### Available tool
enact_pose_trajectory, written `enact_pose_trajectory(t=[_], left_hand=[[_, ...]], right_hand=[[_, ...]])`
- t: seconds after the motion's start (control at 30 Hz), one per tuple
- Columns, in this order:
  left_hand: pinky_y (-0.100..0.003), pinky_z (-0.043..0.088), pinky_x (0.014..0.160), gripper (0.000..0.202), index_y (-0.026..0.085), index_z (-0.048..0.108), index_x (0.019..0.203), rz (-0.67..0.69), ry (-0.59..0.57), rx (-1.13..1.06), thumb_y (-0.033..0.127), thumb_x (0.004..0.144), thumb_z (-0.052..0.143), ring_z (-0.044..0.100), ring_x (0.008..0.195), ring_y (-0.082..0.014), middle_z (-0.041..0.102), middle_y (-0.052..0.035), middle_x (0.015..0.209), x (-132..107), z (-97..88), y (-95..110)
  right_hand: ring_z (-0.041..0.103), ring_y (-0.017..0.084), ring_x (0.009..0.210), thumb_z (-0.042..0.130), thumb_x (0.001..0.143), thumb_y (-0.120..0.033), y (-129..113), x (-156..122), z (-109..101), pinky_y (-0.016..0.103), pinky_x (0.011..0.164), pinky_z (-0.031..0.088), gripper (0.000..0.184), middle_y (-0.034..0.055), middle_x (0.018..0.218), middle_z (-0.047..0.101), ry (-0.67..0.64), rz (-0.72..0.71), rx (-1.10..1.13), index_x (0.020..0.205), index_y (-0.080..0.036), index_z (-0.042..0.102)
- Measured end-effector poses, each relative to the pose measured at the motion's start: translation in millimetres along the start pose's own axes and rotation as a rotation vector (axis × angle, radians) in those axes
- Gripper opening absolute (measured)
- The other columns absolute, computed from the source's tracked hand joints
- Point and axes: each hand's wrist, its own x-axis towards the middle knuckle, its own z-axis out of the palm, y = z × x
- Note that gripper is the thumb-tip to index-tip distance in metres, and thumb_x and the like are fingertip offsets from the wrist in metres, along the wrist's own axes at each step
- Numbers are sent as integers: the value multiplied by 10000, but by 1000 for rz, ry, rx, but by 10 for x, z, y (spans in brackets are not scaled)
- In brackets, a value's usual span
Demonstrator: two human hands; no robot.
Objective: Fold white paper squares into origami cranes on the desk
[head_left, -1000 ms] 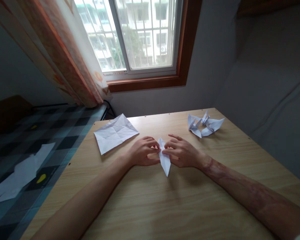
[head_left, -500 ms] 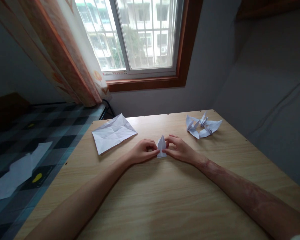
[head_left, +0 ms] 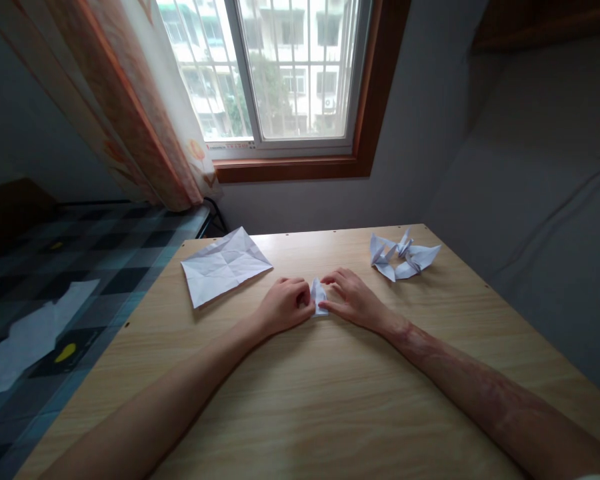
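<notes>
A small folded piece of white paper stands between my two hands at the middle of the table, its pointed end away from me. My left hand pinches its left edge, with the fingers curled and the thumb along the near side. On the other edge, my right hand grips the paper between thumb and fingers. Fingertips cover both sides of the paper, so its exact folds are partly hidden.
A creased white sheet lies on the wooden table at the back left. Folded paper cranes sit at the back right. Left of the table, white paper rests on a checked bed cover. A window is behind.
Both hands have closed in on the folded paper, which now shows less of its surface and looks narrower, its tip lower. The left fingers have curled more. The view has shifted slightly.
</notes>
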Motion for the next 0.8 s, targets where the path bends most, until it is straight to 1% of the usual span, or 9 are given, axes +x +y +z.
enact_pose_trajectory(t=[0.1, 0.2, 0.23, 0.3, 0.37, 0.5, 0.67, 0.8], left_hand=[[-327, 480, 790, 137, 211, 618, 857, 7, 59, 19, 268, 903, 734, 587, 663, -144, 664, 20, 812, -16, 26, -36], [-323, 492, 733, 84, 216, 686, 951, 14, 78, 39, 293, 974, 707, 628, 683, -153, 711, -11, 921, -19, 23, -60], [-326, 502, 741, 87, 218, 709, 967, 44, 73, 50, 291, 1004, 680, 654, 722, -162, 733, -26, 969, -17, 17, -64], [-342, 526, 796, 160, 223, 749, 982, 122, 59, 76, 285, 1056, 622, 701, 834, -188, 771, -50, 1038, -12, 0, -69], [-368, 542, 866, 202, 229, 770, 972, 182, 57, 98, 307, 1075, 616, 722, 924, -212, 798, -57, 1068, -7, -20, -72], [-403, 552, 945, 180, 245, 774, 976, 225, 40, 87, 400, 1037, 708, 733, 971, -223, 811, -48, 1140, 2, -67, -92], [-395, 567, 987, 203, 241, 758, 1064, 249, -30, 2, 430, 990, 762, 722, 1063, -245, 779, -81, 1179, 17, -123, -125], [-404, 566, 1014, 243, 231, 740, 1112, 256, -71, -34, 443, 995, 749, 707, 1108, -263, 747, -108, 1206, 33, -157, -127]], right_hand=[[673, 297, 1179, 811, 994, -333, -44, 7, -27, 476, 1046, 546, 279, 106, 1250, 717, -17, -59, -42, 1231, -248, 692], [678, 285, 1167, 767, 1022, -296, -86, 6, -32, 487, 1061, 535, 123, 95, 1262, 739, -27, -95, -92, 1131, -254, 730], [682, 281, 1158, 753, 1029, -284, -95, 5, -31, 494, 1075, 526, 74, 88, 1255, 751, -34, -103, -108, 1095, -254, 736], [693, 275, 1141, 731, 1037, -261, -104, 6, -25, 506, 1103, 504, 12, 76, 1242, 770, -47, -115, -134, 1040, -251, 736], [700, 272, 1134, 720, 1035, -246, -102, 7, -22, 501, 1106, 496, 24, 74, 1236, 777, -56, -113, -151, 1012, -248, 726], [695, 283, 1135, 739, 1000, -236, -89, 8, -20, 469, 1051, 515, 49, 91, 1235, 765, -60, -83, -146, 1011, -237, 692], [680, 283, 1135, 732, 992, -227, -109, 18, -33, 447, 1030, 517, 122, 94, 1224, 740, -73, -50, -128, 1092, -234, 663], [661, 290, 1128, 739, 980, -225, -137, 33, -59, 445, 1019, 518, 178, 97, 1217, 718, -101, -39, -126, 1131, -238, 645]])
